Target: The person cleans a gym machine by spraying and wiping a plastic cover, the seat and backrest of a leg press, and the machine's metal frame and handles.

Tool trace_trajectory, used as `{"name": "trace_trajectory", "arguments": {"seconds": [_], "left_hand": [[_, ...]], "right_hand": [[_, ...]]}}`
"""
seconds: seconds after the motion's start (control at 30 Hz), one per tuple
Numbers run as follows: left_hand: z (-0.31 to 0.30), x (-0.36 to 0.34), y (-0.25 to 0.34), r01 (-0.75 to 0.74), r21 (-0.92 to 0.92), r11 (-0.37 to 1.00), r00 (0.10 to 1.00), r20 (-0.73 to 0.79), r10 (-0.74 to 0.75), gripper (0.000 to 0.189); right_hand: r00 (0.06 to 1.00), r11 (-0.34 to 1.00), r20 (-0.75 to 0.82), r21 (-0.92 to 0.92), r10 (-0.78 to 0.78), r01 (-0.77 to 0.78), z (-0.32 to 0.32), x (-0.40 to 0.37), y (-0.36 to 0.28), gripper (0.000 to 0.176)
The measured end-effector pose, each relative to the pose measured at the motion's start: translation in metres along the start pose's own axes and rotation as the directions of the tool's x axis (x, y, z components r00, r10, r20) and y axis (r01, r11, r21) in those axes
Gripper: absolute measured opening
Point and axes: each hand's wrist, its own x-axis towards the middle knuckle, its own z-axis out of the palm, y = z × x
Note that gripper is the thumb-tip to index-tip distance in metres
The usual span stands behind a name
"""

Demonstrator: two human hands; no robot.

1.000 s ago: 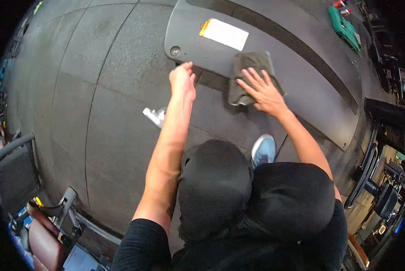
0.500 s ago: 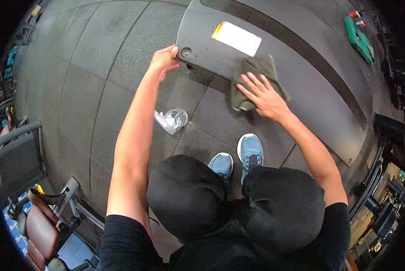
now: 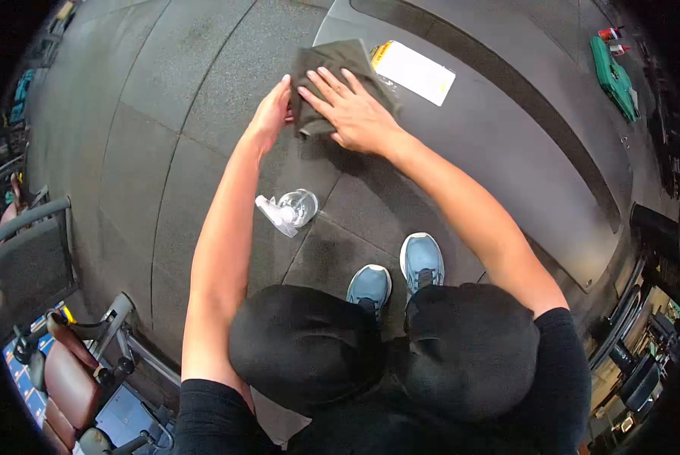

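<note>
At the left end of the panel (image 3: 507, 159): one cloth (image 3: 340, 54), dark, spread over the near corner and overhanging the near edge; layers hard to make out. On the cloth: right hand (image 3: 354, 112), laid flat, fingers slightly apart and pointing up and left, not clamped on the fabric. Just beside the cloth's left edge: left hand (image 3: 270, 114), fingers directed toward the panel's end; whether clamped on the rim or merely near it, impossible to say, with the cloth in the way.

Step in hand, as judged: wiping the panel. For good work: press evenly through palm and fingertips alike; draw the cloth in long, overlapping strokes; wrap it round the rim at the corner; steady the end with the left hand, clear of the stroke; go lightly past the label (image 3: 418, 73), to spare its edges; turn to a fresh face once soiled.

Pose: right arm (image 3: 476, 201) reaching across the front; left arm (image 3: 219, 235) forward, nearly straight. Knees (image 3: 306, 345) bent; shoes (image 3: 423, 262) on the floor (image 3: 211, 114), near the panel.

Also listed: bottle (image 3: 291, 211), clear, white-headed, on the floor near the left arm; green case (image 3: 614, 80), beyond the panel, well apart from both hands.
</note>
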Motion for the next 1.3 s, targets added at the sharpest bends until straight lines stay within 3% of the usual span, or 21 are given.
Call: {"name": "trace_trajectory", "arguments": {"seconds": [0.13,0.2,0.3,0.37,0.47,0.6,0.73,0.87,0.93,1.0,1.07,1.1,1.17,1.27,1.3], "left_hand": [[0.021,-0.007,0.004,-0.097,0.175,0.980,0.993,-0.052,0.108,0.064],[0.021,-0.009,0.010,-0.150,0.400,0.904,0.989,0.067,0.135,0.054],[0.016,0.002,0.014,-0.096,0.443,0.891,0.994,0.087,0.064,0.049],[0.015,0.011,0.013,-0.076,0.427,0.901,0.997,0.058,0.056,0.048],[0.016,0.018,0.007,-0.060,0.382,0.922,0.998,0.023,0.056,0.048],[0.019,0.010,0.009,-0.050,0.286,0.957,0.998,-0.010,0.055,0.047],[0.015,0.012,0.009,-0.050,0.261,0.964,0.999,0.031,0.044,0.045],[0.010,0.020,0.009,-0.037,0.239,0.970,0.999,0.016,0.034,0.043],[0.011,0.020,0.010,-0.035,0.280,0.959,0.999,0.035,0.026,0.044],[0.022,0.012,0.014,-0.038,0.221,0.975,0.995,-0.080,0.057,0.036],[0.014,0.016,0.007,-0.055,0.226,0.973,0.995,-0.064,0.071,0.041],[0.007,0.021,-0.001,-0.068,0.291,0.954,0.996,-0.029,0.079,0.041],[0.004,0.023,-0.001,-0.102,0.356,0.929,0.994,0.011,0.105,0.042],[0.013,0.013,-0.004,-0.125,0.317,0.940,0.984,-0.078,0.157,0.039],[0.014,0.013,-0.001,-0.101,0.290,0.952,0.986,-0.096,0.133,0.042]], "right_hand": [[0.986,0.990,0.099,-0.037,0.136,-0.133,-0.030,-0.089,-0.003,0.112],[0.951,0.971,0.201,-0.062,0.237,-0.229,-0.046,-0.149,-0.001,0.114],[0.913,0.942,0.254,-0.184,0.320,-0.279,-0.057,-0.220,0.002,0.117],[0.908,0.947,0.272,-0.128,0.320,-0.295,-0.054,-0.224,0.005,0.115],[0.911,0.950,0.276,-0.035,0.306,-0.309,-0.051,-0.192,0.009,0.110],[0.989,0.986,0.103,0.111,0.110,-0.122,-0.038,-0.101,0.013,0.099],[0.995,0.992,-0.078,0.099,-0.070,0.077,-0.002,-0.013,0.040,0.071],[0.972,0.969,-0.004,0.086,-0.234,0.233,0.004,0.036,0.085,0.067],[0.982,0.981,0.001,-0.013,-0.191,0.191,0.002,0.056,0.113,0.065],[0.996,1.000,-0.083,-0.005,0.025,-0.025,0.013,0.079,0.147,0.064],[0.980,0.984,-0.105,-0.023,0.171,-0.174,0.013,0.088,0.153,0.065],[0.976,0.982,-0.136,-0.063,0.170,-0.180,0.015,0.087,0.144,0.065],[0.988,0.993,-0.114,-0.036,0.109,-0.114,0.015,0.076,0.117,0.065],[0.985,0.985,-0.025,0.027,-0.168,0.169,0.008,0.049,0.066,0.065],[0.985,0.978,-0.045,0.124,-0.165,0.169,0.009,0.043,0.060,0.065]]}}
